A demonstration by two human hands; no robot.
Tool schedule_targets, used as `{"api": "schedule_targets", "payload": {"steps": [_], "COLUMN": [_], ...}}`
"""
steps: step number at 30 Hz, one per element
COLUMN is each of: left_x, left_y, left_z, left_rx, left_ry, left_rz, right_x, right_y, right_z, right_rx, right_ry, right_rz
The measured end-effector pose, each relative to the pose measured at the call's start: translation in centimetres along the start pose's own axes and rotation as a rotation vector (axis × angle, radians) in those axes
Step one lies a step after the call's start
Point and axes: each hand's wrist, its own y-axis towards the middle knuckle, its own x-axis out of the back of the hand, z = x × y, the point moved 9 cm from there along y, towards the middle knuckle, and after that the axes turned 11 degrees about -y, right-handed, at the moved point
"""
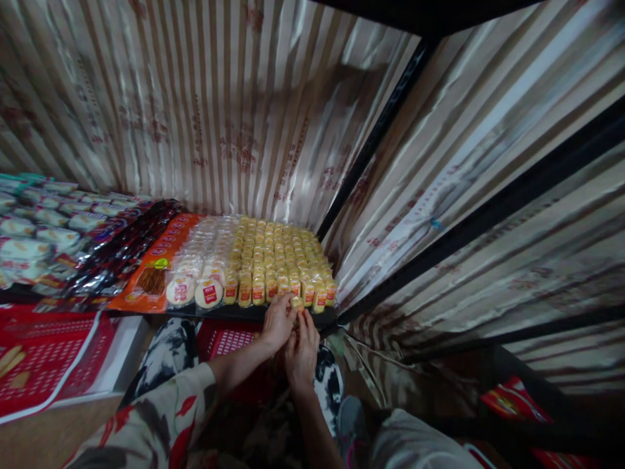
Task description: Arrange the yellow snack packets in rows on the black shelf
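My left hand [279, 322] and my right hand [301, 345] meet at the front edge of the shelf, fingers closed around a small wrapped yellow snack [297, 303]. Its lower part is hidden by my fingers. Just beyond them, tight rows of similar wrapped yellow snacks [273, 254] stand upright, the front ones showing red labels. To their left lie rows of round white wrapped crackers [209, 293] with red labels.
Left along the shelf are an orange snack bag [151, 270], dark shiny packets [117, 260] and white packets [53, 228]. Red baskets [53, 352] sit below. Striped curtains [219, 98] and black frame bars [381, 127] enclose the shelf. At right, a grey shoe [350, 420] shows near the floor.
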Motion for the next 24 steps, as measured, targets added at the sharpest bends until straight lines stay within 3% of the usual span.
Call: {"api": "schedule_targets", "payload": {"steps": [9,18,24], "left_x": [-1.6,-2.5,-2.5], "left_y": [1.0,2.2,1.0], "left_z": [-0.7,-0.3,-0.4], "left_rx": [0.001,-0.024,-0.083], "left_ry": [0.372,0.322,0.339], "left_rz": [0.057,0.098,0.109], "right_x": [-2.0,-2.9,-3.0], "right_y": [0.6,1.4,1.4], "right_z": [-1.8,-2.5,-2.4], "right_rx": [-0.013,-0.019,0.006], "right_ry": [0.029,0.07,0.062], "right_rz": [-0.03,-0.042,-0.01]}}
